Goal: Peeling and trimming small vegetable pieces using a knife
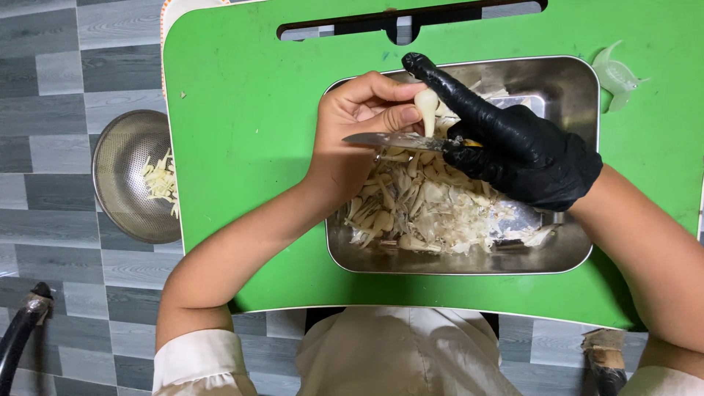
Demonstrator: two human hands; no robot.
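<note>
there is one view only, from a camera on the person's head, looking almost straight down and close in. the green tabletop [242, 183] fills most of the frame, its far edge toward the top, the person's lap at the bottom edge. both forearms come in from the bottom corners, and the left hand [352, 139] and gloved right hand [513, 147] meet just above centre. left of the left hand, grey floor tiles [51, 88] lie well below the tabletop.
</note>
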